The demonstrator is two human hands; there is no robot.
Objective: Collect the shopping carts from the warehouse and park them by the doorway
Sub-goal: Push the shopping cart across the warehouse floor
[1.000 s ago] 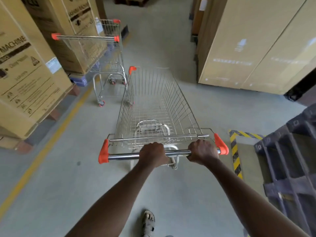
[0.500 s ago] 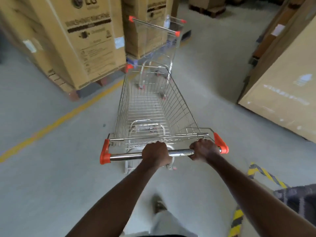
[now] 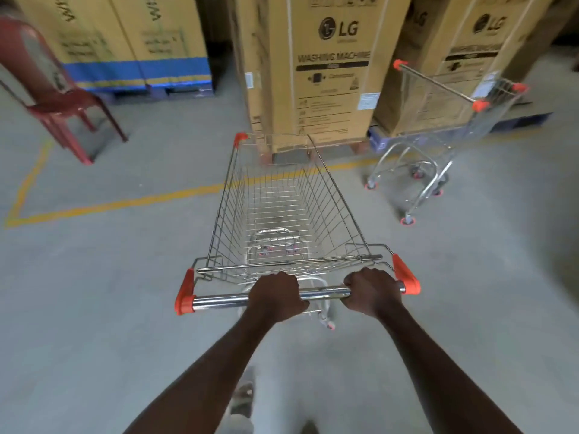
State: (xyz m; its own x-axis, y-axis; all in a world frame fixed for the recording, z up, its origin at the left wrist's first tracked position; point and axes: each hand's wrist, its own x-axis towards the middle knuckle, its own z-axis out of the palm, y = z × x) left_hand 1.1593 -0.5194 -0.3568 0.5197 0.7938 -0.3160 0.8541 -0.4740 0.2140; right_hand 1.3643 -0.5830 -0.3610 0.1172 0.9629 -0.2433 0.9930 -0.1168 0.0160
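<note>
An empty wire shopping cart (image 3: 282,202) with orange corner caps stands right in front of me on the grey concrete floor. My left hand (image 3: 277,294) grips the middle of its chrome handle bar. My right hand (image 3: 371,289) grips the same bar near its right orange end. The cart's nose points at a tall washing machine carton (image 3: 316,67). A second empty cart (image 3: 438,133) stands to the right, apart from mine, beside the cartons.
A row of tall cardboard cartons (image 3: 131,39) on pallets lines the far side. A dark red plastic chair (image 3: 53,89) stands at the left. A yellow floor line (image 3: 125,203) runs across ahead. Bare concrete lies to my left and right.
The cart and my view have swung to the left. The second cart has shifted from ahead to the right side. The cartons now face me and the red chair has come into view.
</note>
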